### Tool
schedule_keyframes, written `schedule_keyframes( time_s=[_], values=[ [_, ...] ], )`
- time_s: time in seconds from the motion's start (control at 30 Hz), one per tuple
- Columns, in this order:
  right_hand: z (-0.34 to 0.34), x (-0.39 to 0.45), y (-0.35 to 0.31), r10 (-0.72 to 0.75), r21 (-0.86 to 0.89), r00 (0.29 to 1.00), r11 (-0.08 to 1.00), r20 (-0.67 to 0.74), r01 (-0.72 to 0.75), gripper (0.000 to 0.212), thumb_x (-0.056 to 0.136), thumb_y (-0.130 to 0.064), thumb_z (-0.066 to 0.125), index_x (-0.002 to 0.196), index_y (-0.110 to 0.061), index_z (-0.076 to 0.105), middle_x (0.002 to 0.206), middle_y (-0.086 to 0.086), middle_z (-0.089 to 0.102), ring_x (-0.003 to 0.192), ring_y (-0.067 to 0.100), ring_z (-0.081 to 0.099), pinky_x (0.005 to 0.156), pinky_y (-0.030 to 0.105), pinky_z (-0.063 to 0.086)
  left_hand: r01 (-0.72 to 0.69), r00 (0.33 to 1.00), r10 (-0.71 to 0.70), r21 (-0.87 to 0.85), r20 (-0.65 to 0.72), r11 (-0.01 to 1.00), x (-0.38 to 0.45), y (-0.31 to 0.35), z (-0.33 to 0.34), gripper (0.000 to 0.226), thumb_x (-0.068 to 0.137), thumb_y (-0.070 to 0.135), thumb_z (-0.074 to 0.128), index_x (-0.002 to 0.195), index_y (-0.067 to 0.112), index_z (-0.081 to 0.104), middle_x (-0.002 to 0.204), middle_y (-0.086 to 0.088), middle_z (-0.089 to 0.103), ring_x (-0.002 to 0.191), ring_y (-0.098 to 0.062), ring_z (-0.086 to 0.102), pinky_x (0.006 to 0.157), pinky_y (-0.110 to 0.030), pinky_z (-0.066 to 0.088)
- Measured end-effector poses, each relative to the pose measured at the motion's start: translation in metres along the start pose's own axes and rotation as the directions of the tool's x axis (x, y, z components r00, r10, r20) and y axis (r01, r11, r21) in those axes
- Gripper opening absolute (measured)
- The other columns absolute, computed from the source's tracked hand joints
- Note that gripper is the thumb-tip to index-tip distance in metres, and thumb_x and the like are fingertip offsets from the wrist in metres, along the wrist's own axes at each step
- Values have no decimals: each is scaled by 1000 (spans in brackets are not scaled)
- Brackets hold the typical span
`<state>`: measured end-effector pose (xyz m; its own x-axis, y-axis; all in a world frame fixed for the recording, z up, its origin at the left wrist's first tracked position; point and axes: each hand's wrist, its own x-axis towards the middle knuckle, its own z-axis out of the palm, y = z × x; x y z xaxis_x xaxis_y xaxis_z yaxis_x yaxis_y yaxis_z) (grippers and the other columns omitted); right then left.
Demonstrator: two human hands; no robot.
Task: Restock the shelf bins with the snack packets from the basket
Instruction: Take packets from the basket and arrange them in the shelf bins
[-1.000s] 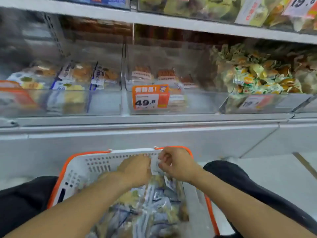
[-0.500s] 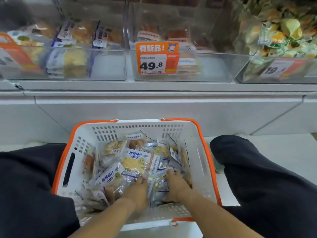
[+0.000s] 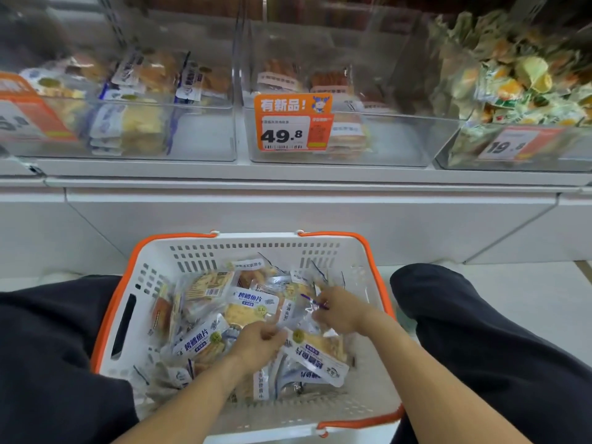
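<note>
Both hands sit inside the basket (image 3: 358, 264): the left hand (image 3: 256, 344) pinches a packet's (image 3: 315, 354) near edge, the right hand (image 3: 339, 310) pinches a clear packet (image 3: 298, 296) toward the basket's far wall.

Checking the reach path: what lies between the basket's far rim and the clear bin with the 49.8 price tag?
In the head view, only the white shelf base panel and shelf ledge separate the basket from the bin; nothing stands there.
</note>
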<state>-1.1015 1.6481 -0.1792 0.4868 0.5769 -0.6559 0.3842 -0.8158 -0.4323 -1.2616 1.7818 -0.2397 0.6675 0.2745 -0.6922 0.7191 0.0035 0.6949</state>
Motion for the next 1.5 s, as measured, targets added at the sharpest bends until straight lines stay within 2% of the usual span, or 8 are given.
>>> schedule_keyframes(
  time_s=[0.2, 0.43, 0.63, 0.87, 1.03, 1.13, 1.23, 1.5],
  values=[
    [-29, -13, -8, 14, 481, 970, 870, -243, 108, 21, 93, -19, 62, 74, -11, 58, 66, 7, 58, 56, 20, 47, 58, 30, 40, -74, 997, 63, -503, -38, 861, -20, 58, -14, 33, 100, 31, 53, 111, 4, 68, 100, -13, 76, 91, -30, 74, 85, -42, 57],
    [-44, -32, -47, 93, 783, 895, 530, -435, 325, 23, 98, -19, 62, 100, 3, 65, 70, 0, 68, 55, 13, 56, 56, 26, 46, -320, 940, 290, -172, -178, 932, -47, 122, -51, 13, 97, 21, 62, 100, 10, 67, 89, 1, 75, 77, -16, 71, 64, -28, 55],
    [-69, -76, -106, -119, 587, 840, 664, -530, 464, 76, 77, -22, 85, 134, -40, 38, 115, -14, 60, 78, 8, 71, 69, 26, 60, -490, 757, 575, 312, -310, 814, -87, 187, -127, 8, 94, 18, 65, 88, 13, 66, 79, 2, 73, 64, -8, 65, 63, -23, 50],
    [-91, -97, -188, -352, 292, 561, 585, -749, 757, 53, 82, -4, 79, 111, -46, 64, 116, -16, 65, 66, 19, 67, 63, 32, 60, -655, 429, 696, 333, -576, 679, -133, 212, -191, 10, 91, 29, 68, 98, 23, 64, 86, 9, 70, 78, 0, 65, 66, -8, 48],
    [-145, -81, -246, -430, -168, 351, 798, -832, 579, 54, 81, -19, 82, 131, -27, 63, 121, -9, 66, 88, 9, 62, 91, 31, 53, -331, 246, 881, 819, -404, 468, -115, 212, -237, 28, 94, 24, 55, 118, 12, 61, 113, -4, 62, 110, -23, 53, 94, -31, 40],
    [-178, -72, -279, -471, -335, 455, 875, -756, 349, 50, 84, -19, 77, 132, -17, 63, 127, 5, 66, 117, 24, 59, 102, 33, 43, -144, 380, 878, 919, -290, 366, -103, 205, -250, 45, 83, 36, 49, 118, 10, 61, 112, -10, 61, 109, -32, 52, 98, -39, 34],
    [-198, -45, -306, -428, -427, 619, 890, -658, 160, 23, 85, -10, 72, 107, -4, 70, 102, 15, 68, 95, 32, 63, 71, 35, 53, -74, 455, 845, 934, -280, 349, -98, 200, -252, 46, 84, 36, 60, 124, 15, 52, 120, -6, 54, 115, -29, 46, 107, -40, 26],
    [-221, -12, -350, -241, -685, 923, 728, -298, -31, 23, 85, -27, 76, 90, -6, 69, 71, 0, 73, 64, 15, 72, 74, 33, 60, -146, 417, 870, 926, -261, 348, -94, 195, -261, 50, 90, 41, 56, 135, 23, 44, 127, 2, 49, 123, -22, 41, 109, -32, 14]
  ],
)
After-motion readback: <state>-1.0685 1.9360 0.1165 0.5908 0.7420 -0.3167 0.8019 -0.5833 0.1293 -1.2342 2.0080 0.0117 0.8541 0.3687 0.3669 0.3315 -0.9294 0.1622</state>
